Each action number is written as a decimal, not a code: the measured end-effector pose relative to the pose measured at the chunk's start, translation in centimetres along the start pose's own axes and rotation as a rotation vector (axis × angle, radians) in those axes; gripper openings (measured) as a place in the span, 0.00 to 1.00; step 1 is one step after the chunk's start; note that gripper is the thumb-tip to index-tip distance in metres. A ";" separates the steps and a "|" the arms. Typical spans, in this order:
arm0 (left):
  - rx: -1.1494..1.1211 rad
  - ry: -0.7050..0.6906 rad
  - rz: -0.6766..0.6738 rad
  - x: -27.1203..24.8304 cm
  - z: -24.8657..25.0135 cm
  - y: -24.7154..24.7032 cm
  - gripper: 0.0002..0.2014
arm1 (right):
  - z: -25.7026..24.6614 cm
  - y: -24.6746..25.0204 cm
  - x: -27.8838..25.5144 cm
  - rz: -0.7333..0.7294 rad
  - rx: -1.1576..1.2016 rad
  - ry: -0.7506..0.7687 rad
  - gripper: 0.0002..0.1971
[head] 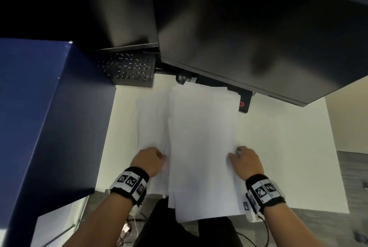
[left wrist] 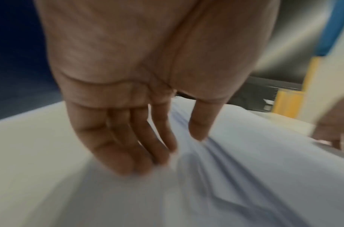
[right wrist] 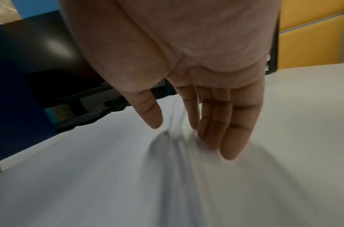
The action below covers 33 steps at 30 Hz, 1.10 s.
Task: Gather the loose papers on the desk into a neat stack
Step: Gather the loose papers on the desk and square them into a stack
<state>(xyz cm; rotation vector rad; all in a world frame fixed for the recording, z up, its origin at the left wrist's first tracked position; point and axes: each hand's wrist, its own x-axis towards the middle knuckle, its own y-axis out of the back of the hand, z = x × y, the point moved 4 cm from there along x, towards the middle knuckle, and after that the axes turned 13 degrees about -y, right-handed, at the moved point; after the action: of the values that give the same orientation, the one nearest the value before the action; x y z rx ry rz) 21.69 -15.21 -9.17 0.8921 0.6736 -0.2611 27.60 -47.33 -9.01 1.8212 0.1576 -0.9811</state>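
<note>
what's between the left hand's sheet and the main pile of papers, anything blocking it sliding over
Nothing visible. The left hand presses straight fingers on the offset white paper sheet, which lies directly beside and partly under the main white paper pile. The right hand steadies the pile's far edge.

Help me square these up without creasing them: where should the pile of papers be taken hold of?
Probably by its two long side edges, one hand from each side. The pile of papers lies lengthwise away from the person, sheets fanned out to the left, near end overhanging the desk. The left hand and right hand already flank it.
</note>
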 end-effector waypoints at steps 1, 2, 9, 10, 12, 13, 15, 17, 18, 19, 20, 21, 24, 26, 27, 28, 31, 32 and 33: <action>-0.026 0.040 0.138 0.5 -1.1 1.9 0.23 | 0.1 1.0 0.5 0.021 0.068 -0.024 0.26; -0.041 0.095 0.279 1.0 -2.3 3.9 0.29 | 0.0 2.1 1.3 0.050 0.127 -0.036 0.28; -0.352 0.192 0.401 6.7 -2.6 8.7 0.34 | -5.0 4.4 7.2 0.086 0.277 -0.002 0.25; -0.342 0.172 0.379 7.4 -2.0 8.7 0.33 | -6.3 4.0 7.3 0.077 0.287 0.030 0.22; -0.321 0.161 0.360 8.5 -0.9 8.5 0.33 | -8.7 2.7 7.4 0.080 0.268 0.075 0.13; -0.328 0.144 0.360 8.9 -0.3 8.3 0.33 | -9.7 2.0 7.2 0.077 0.257 0.091 0.09; -0.407 0.094 0.376 9.2 0.9 7.6 0.31 | -11.2 0.5 7.1 0.052 0.273 0.125 0.10; -0.572 0.075 0.453 9.1 1.0 7.1 0.26 | -11.6 -0.1 6.5 0.044 0.321 0.126 0.16; -0.672 0.097 0.495 8.9 0.3 7.2 0.26 | -11.3 0.0 6.2 0.056 0.344 0.118 0.17; -0.750 0.131 0.524 8.6 -0.3 7.5 0.29 | -10.7 0.3 6.0 0.068 0.368 0.103 0.18; -0.779 0.169 0.508 8.3 -1.5 7.7 0.31 | -9.8 0.7 5.8 0.078 0.392 0.085 0.19; -0.763 0.177 0.459 8.0 -2.6 7.9 0.30 | -8.8 1.2 5.7 0.083 0.400 0.064 0.20; -0.551 0.100 0.270 6.0 -5.1 7.4 0.17 | -6.2 1.4 5.0 0.056 0.287 0.087 0.19; -0.421 0.085 0.256 4.6 -5.7 6.0 0.22 | -5.5 0.0 3.9 0.041 0.087 0.157 0.18; -0.418 0.076 0.286 4.0 -5.5 5.1 0.22 | -5.4 -1.0 3.3 0.037 -0.005 0.183 0.19; -0.433 0.068 0.305 3.9 -5.4 3.9 0.20 | -5.6 -2.0 2.6 0.045 -0.069 0.201 0.23; -0.502 0.073 0.374 4.1 -3.7 1.7 0.15 | -6.9 -3.2 1.4 0.086 -0.077 0.202 0.25; -0.552 0.075 0.412 4.3 -3.0 1.6 0.15 | -7.2 -3.1 1.5 0.100 -0.052 0.192 0.22; -0.603 0.074 0.442 4.2 -2.2 1.9 0.17 | -7.5 -2.6 1.7 0.101 -0.022 0.178 0.20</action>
<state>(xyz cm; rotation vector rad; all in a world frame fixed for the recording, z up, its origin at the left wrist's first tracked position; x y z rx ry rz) 24.89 -11.99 -11.63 0.4491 0.5586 0.3607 31.48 -40.49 -10.92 1.8766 0.1830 -0.7439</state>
